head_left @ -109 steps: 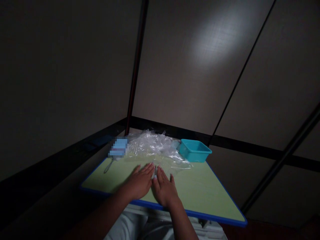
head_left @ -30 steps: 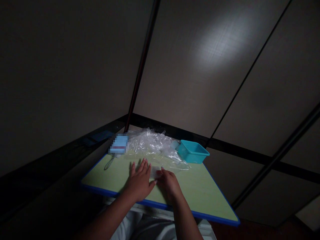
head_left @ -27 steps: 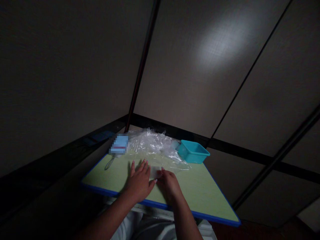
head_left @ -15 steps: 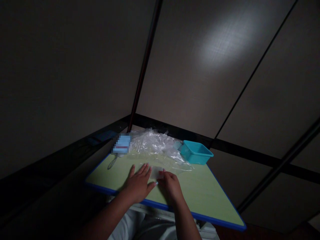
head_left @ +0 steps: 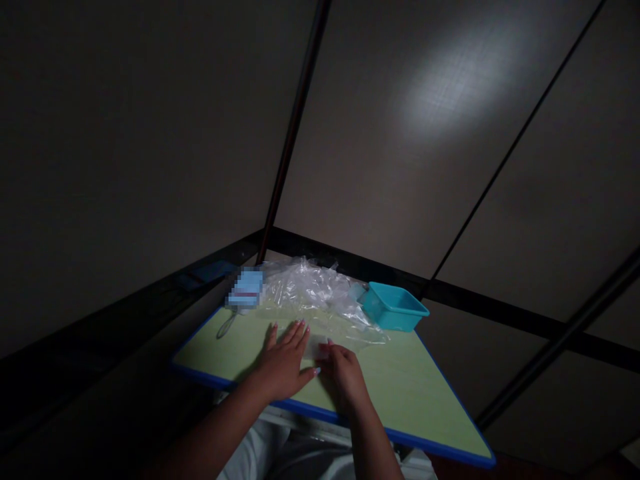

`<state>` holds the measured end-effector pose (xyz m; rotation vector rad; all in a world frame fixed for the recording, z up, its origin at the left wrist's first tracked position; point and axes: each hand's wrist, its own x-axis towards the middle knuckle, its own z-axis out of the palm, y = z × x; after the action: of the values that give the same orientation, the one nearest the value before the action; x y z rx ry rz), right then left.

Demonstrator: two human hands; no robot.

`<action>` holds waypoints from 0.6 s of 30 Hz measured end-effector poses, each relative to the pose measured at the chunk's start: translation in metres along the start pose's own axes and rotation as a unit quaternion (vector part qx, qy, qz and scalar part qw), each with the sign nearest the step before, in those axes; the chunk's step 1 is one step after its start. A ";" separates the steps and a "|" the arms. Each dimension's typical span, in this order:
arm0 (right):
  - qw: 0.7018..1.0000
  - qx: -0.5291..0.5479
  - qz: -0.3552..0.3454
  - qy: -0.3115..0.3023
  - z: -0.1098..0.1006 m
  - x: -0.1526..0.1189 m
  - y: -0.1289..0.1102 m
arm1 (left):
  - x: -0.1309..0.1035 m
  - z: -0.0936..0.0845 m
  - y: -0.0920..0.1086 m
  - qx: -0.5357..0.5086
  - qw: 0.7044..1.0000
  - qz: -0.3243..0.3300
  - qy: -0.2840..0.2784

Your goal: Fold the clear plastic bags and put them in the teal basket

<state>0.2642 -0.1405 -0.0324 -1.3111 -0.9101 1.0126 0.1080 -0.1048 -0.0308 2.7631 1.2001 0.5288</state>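
Observation:
A small translucent plastic bag (head_left: pixel 313 347) lies on the green tabletop (head_left: pixel 415 393) between my hands. My left hand (head_left: pixel 286 363) rests flat beside it with the fingers spread, its fingertips at the bag's left side. With bent fingers, my right hand (head_left: pixel 345 372) pinches the bag's right end. A small patch of red shows at those fingertips; whether it is printed on the bag or is a separate piece I cannot tell. Just beyond my hands spreads a crumpled heap of clear plastic bags (head_left: pixel 315 290).
A turquoise plastic basket (head_left: pixel 395 317) stands at the table's back right. At the back left is a blurred-out light blue object (head_left: pixel 246 288) with a looped cord (head_left: pixel 227 326). Dark wall panels (head_left: pixel 360 167) rise behind the table, whose rim is blue.
My left hand has slid slightly forward and to the right along the table. My right hand keeps its pinch in nearly the same place. The view has shifted a little.

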 end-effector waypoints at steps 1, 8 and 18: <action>1.000 -0.006 -0.006 -0.003 -0.001 0.000 0.001 | 0.001 0.001 0.000 -0.005 1.000 -0.001 -0.004; 0.999 -0.017 -0.025 -0.014 -0.002 -0.001 0.002 | 0.001 0.004 0.000 -0.017 1.000 -0.013 -0.013; 1.000 -0.023 -0.005 0.003 0.003 -0.005 -0.006 | 0.003 0.005 0.000 -0.013 0.999 -0.029 -0.034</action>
<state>0.2600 -0.1440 -0.0263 -1.3464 -0.9384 0.9850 0.1117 -0.1029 -0.0351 2.6918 1.2450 0.4372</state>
